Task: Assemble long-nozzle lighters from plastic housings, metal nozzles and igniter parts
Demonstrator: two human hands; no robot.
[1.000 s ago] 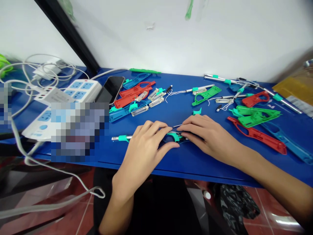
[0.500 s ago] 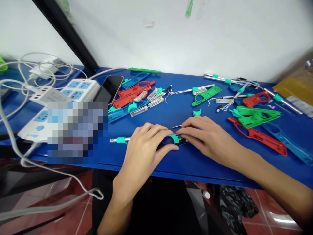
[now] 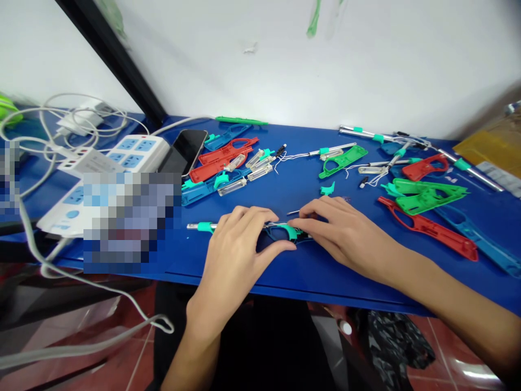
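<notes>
A blue lighter shell with a teal trigger (image 3: 288, 232) and a metal tube with a teal collar (image 3: 201, 226) lies flat near the front edge of the blue table (image 3: 285, 271). My left hand (image 3: 236, 250) rests over its left part, fingers curled on top and thumb pressed along its near side. My right hand (image 3: 337, 231) pinches its right end with the fingertips. A thin metal pin (image 3: 293, 212) pokes out just behind my right fingers.
Red, green and blue lighter shells (image 3: 427, 198) and metal tubes (image 3: 366, 132) lie scattered at the back and right. A black phone (image 3: 185, 149) and white power strips (image 3: 122, 155) with cables stand on the left. A small teal part (image 3: 326, 189) lies behind my hands.
Both hands stay on the assembly with hardly any shift; only the view has moved slightly.
</notes>
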